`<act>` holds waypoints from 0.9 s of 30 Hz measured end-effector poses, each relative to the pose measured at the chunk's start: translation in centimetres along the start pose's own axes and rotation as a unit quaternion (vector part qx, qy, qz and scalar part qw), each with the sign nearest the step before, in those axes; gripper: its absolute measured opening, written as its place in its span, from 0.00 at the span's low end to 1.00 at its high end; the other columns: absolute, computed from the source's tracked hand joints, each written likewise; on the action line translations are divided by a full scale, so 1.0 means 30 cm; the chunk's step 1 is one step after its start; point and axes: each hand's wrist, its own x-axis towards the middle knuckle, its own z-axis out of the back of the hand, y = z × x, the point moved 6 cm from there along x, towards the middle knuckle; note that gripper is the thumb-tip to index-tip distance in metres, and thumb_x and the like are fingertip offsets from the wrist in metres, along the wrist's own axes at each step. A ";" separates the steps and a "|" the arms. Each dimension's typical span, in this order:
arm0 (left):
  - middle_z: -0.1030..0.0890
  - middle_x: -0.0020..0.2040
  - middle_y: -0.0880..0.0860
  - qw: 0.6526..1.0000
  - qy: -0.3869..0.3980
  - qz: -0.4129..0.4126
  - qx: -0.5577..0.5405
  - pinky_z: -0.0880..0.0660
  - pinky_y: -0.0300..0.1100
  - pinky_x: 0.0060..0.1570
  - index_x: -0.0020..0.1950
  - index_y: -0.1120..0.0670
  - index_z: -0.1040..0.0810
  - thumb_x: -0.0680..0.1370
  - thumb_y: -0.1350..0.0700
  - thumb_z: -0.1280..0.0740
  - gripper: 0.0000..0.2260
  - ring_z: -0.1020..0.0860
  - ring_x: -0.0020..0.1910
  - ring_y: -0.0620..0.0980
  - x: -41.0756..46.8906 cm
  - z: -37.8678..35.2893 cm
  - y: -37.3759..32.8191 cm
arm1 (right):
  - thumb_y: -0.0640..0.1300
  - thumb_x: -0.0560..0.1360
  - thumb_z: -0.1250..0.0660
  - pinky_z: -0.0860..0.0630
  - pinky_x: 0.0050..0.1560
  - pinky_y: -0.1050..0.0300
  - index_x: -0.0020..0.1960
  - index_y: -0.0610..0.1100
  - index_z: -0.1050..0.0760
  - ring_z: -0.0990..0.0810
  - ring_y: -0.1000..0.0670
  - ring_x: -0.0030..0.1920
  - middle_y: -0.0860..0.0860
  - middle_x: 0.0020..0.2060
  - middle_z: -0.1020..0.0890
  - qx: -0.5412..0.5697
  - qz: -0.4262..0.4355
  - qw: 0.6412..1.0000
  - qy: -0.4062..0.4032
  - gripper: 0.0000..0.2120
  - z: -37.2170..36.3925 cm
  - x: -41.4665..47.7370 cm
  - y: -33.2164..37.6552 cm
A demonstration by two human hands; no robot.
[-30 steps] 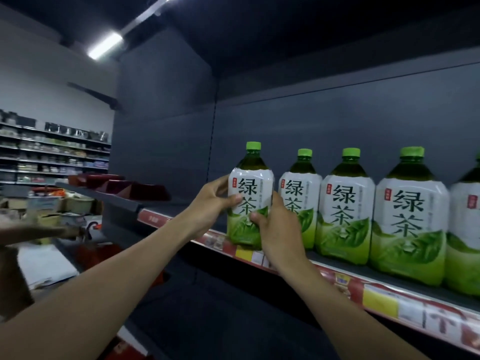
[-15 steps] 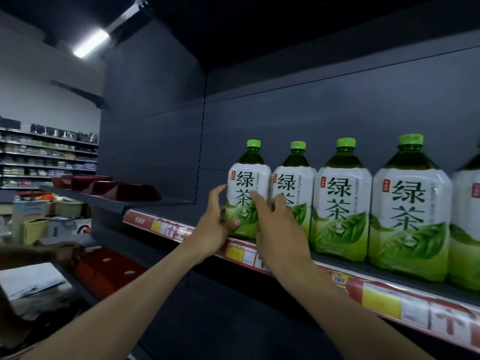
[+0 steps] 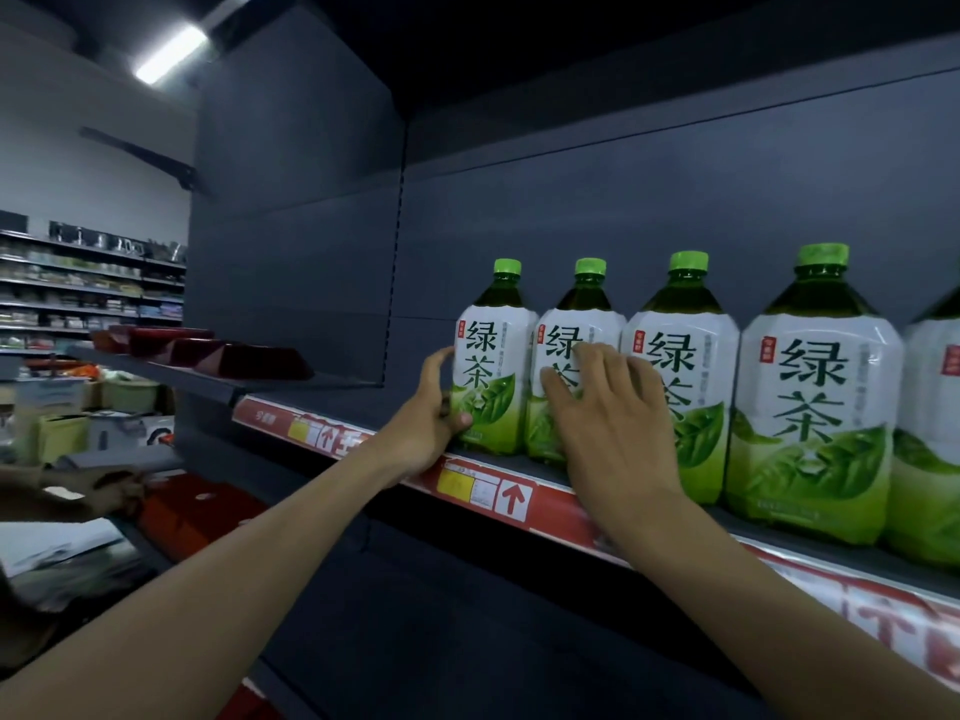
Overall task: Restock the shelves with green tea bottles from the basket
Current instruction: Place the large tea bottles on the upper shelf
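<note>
Five green tea bottles (image 3: 815, 397) stand upright in one row on the dark shelf (image 3: 363, 402), the fifth cut off at three o'clock. There are two hands. Each bottle has a green cap, a dark neck and a white label with green leaves. The left hand (image 3: 431, 407) grips the leftmost bottle (image 3: 493, 366) from its nine o'clock side. The right hand (image 3: 608, 407) lies released, with its fingers spread on the second bottle (image 3: 589, 304), and covers part of the third bottle (image 3: 685, 345). Dark red boxes (image 3: 208, 350) sit on the neighbouring shelf at nine o'clock.
</note>
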 end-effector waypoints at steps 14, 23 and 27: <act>0.35 0.65 0.56 0.977 -0.109 -0.059 0.174 0.33 0.44 0.60 0.77 0.45 0.45 0.75 0.57 0.29 0.36 0.31 0.63 0.54 -0.057 -0.031 -0.114 | 0.40 0.62 0.24 0.45 0.71 0.34 0.72 0.49 0.32 0.42 0.36 0.75 0.38 0.72 0.36 -0.012 -0.076 0.997 0.016 0.40 0.057 -0.106 -0.139; 0.40 0.68 0.58 0.962 -0.094 -0.017 0.255 0.30 0.52 0.62 0.78 0.48 0.48 0.76 0.58 0.30 0.37 0.34 0.65 0.61 -0.060 -0.078 -0.141 | 0.39 0.71 0.30 0.43 0.72 0.41 0.76 0.48 0.41 0.54 0.37 0.78 0.38 0.75 0.46 0.007 -0.054 0.996 0.066 0.36 0.076 -0.123 -0.160; 0.36 0.63 0.58 0.941 -0.066 -0.029 0.329 0.27 0.54 0.53 0.76 0.49 0.44 0.77 0.55 0.34 0.30 0.32 0.60 0.61 -0.132 -0.059 -0.196 | 0.40 0.70 0.30 0.35 0.65 0.41 0.71 0.46 0.33 0.43 0.36 0.75 0.37 0.71 0.37 0.016 -0.052 0.997 0.062 0.30 0.095 -0.145 -0.127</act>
